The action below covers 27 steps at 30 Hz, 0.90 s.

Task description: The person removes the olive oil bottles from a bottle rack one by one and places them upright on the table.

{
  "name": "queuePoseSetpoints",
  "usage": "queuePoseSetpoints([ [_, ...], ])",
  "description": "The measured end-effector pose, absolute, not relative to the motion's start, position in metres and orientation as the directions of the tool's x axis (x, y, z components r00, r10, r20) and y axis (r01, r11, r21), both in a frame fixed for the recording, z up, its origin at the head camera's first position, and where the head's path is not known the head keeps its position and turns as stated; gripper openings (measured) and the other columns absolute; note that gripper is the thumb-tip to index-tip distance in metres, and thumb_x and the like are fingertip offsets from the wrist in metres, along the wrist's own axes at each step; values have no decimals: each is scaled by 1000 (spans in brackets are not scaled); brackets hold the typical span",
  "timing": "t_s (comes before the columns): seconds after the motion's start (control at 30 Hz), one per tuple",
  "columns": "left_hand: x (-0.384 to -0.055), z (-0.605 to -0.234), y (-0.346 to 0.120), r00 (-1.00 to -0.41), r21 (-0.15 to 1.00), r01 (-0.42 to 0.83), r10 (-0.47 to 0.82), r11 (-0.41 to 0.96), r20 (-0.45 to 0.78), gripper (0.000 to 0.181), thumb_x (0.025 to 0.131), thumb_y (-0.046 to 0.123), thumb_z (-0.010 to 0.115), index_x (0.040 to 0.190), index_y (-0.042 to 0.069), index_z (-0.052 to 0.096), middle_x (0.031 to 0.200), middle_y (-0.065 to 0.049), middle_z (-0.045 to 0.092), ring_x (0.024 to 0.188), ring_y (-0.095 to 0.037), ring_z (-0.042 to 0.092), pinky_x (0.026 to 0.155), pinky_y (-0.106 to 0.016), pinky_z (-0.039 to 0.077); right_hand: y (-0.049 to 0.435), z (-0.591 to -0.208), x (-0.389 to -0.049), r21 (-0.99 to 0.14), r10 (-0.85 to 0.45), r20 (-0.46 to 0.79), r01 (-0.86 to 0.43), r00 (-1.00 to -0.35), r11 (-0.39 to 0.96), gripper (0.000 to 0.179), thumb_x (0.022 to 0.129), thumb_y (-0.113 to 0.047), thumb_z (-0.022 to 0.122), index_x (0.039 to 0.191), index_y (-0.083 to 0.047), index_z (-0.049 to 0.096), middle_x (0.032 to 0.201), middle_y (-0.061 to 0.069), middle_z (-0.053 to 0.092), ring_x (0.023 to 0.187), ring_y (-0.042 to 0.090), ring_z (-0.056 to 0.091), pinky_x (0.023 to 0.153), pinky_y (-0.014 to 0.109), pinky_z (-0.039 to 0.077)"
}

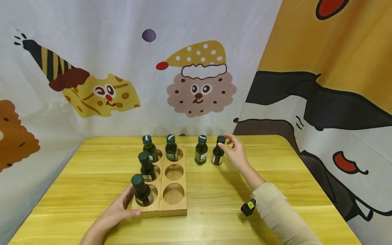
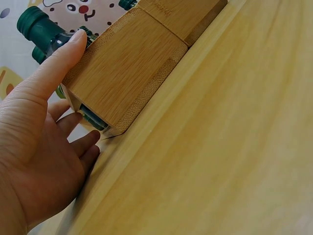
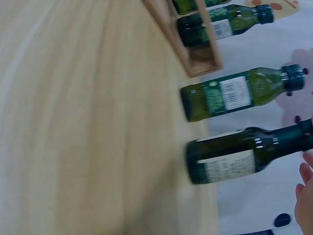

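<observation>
In the head view my left hand [image 1: 117, 208] holds the front left corner of a wooden bottle rack [image 1: 173, 213]. Seen from the left wrist, the thumb lies along the rack's upper edge and the bent fingers are at its side. A dark green bottle [image 1: 143, 192] stands in the hole nearest that hand. To the right of the rack, my right hand [image 1: 237, 153] pinches the neck of a dark bottle [image 3: 230, 156] with a pale label, which stands upright. Just left of it stands a lighter green bottle [image 3: 230, 95] with a white barcode label.
The rack's left column also holds a middle bottle [image 1: 148, 168] and a back bottle [image 1: 150, 149]. Another bottle [image 1: 171, 149] fills the right column's back hole; two bare holes lie before it. A patterned curtain [image 1: 122, 20] hangs behind the wooden table [image 1: 214, 217].
</observation>
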<state>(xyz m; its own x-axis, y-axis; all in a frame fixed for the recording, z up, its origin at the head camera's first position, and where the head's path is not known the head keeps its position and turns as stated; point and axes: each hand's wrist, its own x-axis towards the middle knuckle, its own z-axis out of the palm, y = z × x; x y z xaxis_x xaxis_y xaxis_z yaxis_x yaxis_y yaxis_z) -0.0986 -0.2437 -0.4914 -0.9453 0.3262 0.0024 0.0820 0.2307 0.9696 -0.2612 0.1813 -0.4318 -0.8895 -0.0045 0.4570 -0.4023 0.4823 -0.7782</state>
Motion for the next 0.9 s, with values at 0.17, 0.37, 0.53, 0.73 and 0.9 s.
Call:
queuePoseSetpoints([
  [0.17, -99, -491, -244, -945, 969, 79, 327, 236, -3, 99, 79, 5, 77, 149, -8, 8, 148, -37, 17, 135, -48, 14, 95, -7, 22, 182, -414, -260, -714, -39, 545, -488, -838, 502, 47, 86, -16, 73, 128, -5, 57, 119, 12, 61, 91, 25, 50, 74, 38, 36],
  [0.37, -100, -492, -244, -948, 968, 63, 319, 243, -18, 100, 78, 4, 77, 150, -8, 8, 149, -35, 17, 136, -47, 14, 96, -8, 21, 166, -390, -251, -698, -74, 593, -557, -802, 451, 45, 86, -15, 73, 128, -6, 58, 119, 11, 61, 91, 27, 51, 76, 42, 38],
  [0.53, -99, -492, -242, -946, 968, 78, 325, 237, -3, 99, 78, 4, 77, 149, -10, 9, 148, -36, 18, 135, -48, 14, 96, -8, 21, 144, -378, -243, -710, -110, 606, -598, -788, 373, 46, 86, -13, 74, 128, -6, 58, 119, 13, 62, 88, 28, 53, 74, 41, 39],
  [0.73, -101, -495, -243, -947, 966, 73, 321, 249, -11, 99, 78, 5, 77, 149, -9, 9, 149, -35, 18, 135, -45, 14, 97, -9, 21, 114, -372, -236, -722, -144, 613, -624, -777, 299, 48, 85, -8, 74, 129, -3, 57, 120, 16, 61, 88, 33, 53, 73, 47, 38],
  [0.9, -102, -497, -244, -949, 965, 68, 316, 253, -16, 99, 79, 6, 77, 149, -8, 9, 149, -35, 17, 135, -45, 15, 96, -9, 21, 88, -374, -235, -718, -182, 608, -633, -773, 291, 46, 85, -13, 74, 128, -9, 59, 118, 12, 63, 83, 29, 53, 68, 41, 40],
])
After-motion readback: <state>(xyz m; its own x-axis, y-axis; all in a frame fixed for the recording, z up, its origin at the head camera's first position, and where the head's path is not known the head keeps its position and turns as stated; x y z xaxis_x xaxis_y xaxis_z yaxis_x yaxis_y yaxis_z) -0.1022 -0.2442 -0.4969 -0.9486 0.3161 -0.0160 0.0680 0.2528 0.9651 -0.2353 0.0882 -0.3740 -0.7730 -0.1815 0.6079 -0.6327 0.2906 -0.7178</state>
